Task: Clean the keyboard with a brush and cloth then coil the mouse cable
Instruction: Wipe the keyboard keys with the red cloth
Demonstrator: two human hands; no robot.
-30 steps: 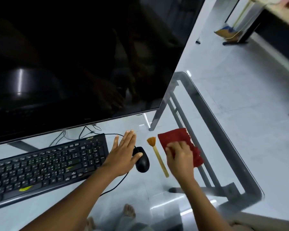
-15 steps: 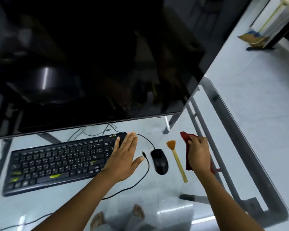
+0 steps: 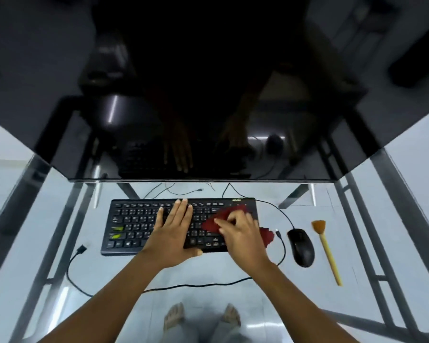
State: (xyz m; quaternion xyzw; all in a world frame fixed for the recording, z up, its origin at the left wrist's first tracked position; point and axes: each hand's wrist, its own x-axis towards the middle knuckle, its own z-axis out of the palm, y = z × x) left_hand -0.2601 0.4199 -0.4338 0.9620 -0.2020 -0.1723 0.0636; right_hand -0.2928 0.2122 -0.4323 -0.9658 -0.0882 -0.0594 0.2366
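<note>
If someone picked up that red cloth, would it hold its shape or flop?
Probably flop: the red cloth bunches unevenly under the right hand, and one corner drapes off the keyboard edge. It looks thin, so likely light. It seems unlikely to slide on the keys.

A large dark monitor (image 3: 208, 82) fills the 12 o'clock half of the view, its glossy screen holding dim reflections. It stands on a glass tabletop (image 3: 47, 194) with a grey metal frame (image 3: 391, 184). Through the glass at 6 o'clock show two bare feet (image 3: 175, 315) on a pale tiled floor (image 3: 416, 134).
</note>
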